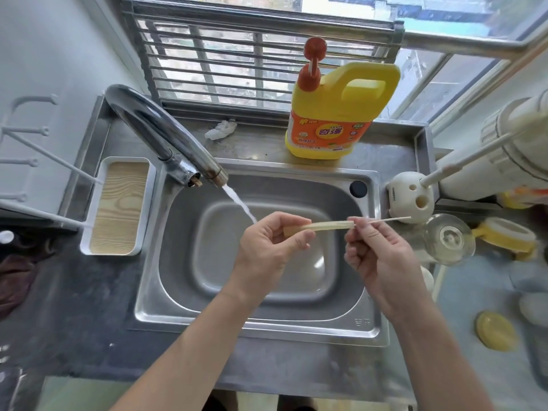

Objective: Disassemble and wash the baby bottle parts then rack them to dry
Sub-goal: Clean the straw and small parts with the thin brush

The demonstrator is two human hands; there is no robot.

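left hand (267, 247) gripping straw (329, 226), translucent, pale yellow

**A straw tube (326, 226) held over the sink (189, 262)**

The left hand (267, 247) pinches the pale tube's left end, keeping it level. The right hand (376, 253) pinches a thin white stick (394, 219) at the tube's right end, and the stick's free tip points right. From the faucet (154, 126), water (240, 203) streams down just behind the left hand — a yellow detergent jug (335, 120) stands behind the basin.

Left hand (268, 247): bare forearm angled from lower left, fingers and thumb pinching the straw (326, 226).
Right hand (382, 256): bare forearm from lower right, fingers curled, pinching the thin brush stem (394, 219).
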